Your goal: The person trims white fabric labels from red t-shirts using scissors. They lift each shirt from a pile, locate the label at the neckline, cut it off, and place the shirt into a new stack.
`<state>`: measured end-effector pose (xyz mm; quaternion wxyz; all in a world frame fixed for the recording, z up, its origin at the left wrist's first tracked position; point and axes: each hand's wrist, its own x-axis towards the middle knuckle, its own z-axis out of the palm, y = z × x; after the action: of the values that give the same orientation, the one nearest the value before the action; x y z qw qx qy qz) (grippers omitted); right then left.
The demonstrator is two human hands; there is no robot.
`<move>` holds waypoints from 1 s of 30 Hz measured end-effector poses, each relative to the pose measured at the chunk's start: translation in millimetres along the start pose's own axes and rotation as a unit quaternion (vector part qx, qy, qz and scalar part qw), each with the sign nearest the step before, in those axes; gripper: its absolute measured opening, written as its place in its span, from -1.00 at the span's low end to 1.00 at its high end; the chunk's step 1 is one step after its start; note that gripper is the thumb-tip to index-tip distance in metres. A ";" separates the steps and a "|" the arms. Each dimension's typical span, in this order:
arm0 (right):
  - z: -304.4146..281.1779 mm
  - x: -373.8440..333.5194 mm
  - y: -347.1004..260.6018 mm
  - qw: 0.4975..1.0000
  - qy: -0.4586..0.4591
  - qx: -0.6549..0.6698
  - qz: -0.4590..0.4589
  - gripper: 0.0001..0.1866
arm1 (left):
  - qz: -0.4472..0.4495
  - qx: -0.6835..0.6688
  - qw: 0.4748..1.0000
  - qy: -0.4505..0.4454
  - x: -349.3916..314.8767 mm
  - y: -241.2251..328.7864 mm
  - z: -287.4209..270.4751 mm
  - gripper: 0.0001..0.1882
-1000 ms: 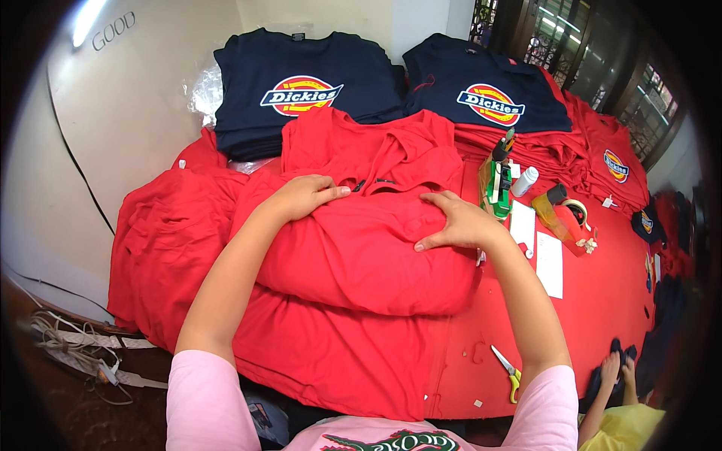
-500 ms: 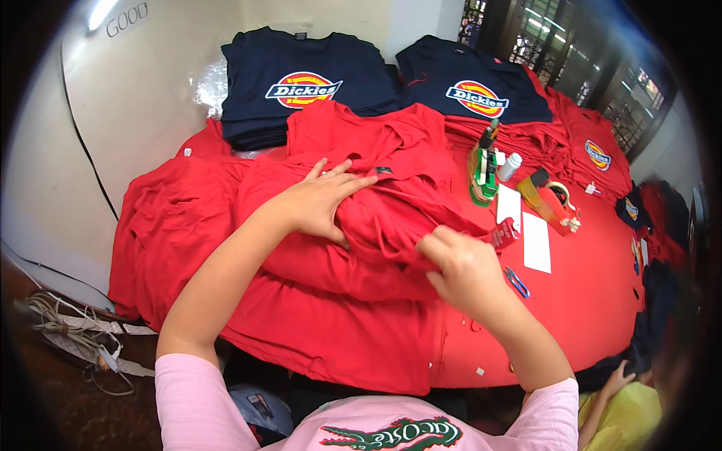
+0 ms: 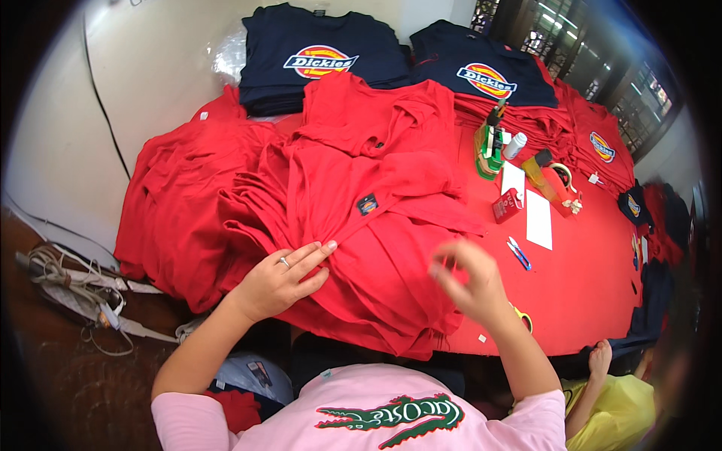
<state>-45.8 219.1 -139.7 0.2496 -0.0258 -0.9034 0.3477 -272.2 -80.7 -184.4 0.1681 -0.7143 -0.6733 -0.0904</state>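
Note:
A red shirt (image 3: 391,252) lies loosely spread over a heap of red shirts, its dark neck label (image 3: 367,204) face up. My left hand (image 3: 278,284), with a ring on one finger, rests on its near left part, fingers stretched over the cloth and thumb apart. My right hand (image 3: 474,282) hovers at the shirt's right side, slightly blurred. Its fingers are loosely curved, with a gap to the thumb and nothing visible between them. Behind the spread shirt lies another red shirt (image 3: 376,109).
Navy shirt stacks (image 3: 323,56) stand at the back. On the red-covered table (image 3: 579,293) are blue thread snips (image 3: 519,254), yellow-handled scissors (image 3: 524,317), a small red carton (image 3: 508,206), white cards (image 3: 538,219), and a tape dispenser (image 3: 545,180). A person in yellow (image 3: 617,410) sits lower right.
My left hand has come nearer, off the shirt's upper part. My right hand has let go of the cloth. The shirt lies differently, its label plainer and the carton uncovered.

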 end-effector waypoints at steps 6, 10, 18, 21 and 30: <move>63.5 89.7 74.6 0.966 0.061 -0.246 -0.052 -0.32 | -0.265 -0.039 0.961 0.064 -0.6 17.6 28.9 0.01; 80.0 157.2 111.1 0.940 -0.170 -0.297 0.003 -0.48 | -0.275 0.015 0.961 0.036 14.6 6.0 26.8 0.04; -49.8 305.8 210.7 0.937 0.248 -0.075 0.235 -0.66 | -0.264 0.012 0.964 -0.013 37.7 -23.7 18.7 0.02; -29.3 268.1 196.7 0.984 0.166 -0.044 0.043 -0.66 | -0.224 0.035 0.974 -0.015 30.8 -30.6 20.5 -0.01; 71.0 47.6 35.4 0.961 -0.222 -0.167 0.016 -0.29 | -0.115 -0.023 0.983 -0.144 46.7 -40.0 15.2 -0.32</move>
<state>-125.3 212.7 -186.8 0.0298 -0.0038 -0.9807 0.1931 -309.8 -30.3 -177.2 0.0417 -0.6412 -0.7659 -0.0209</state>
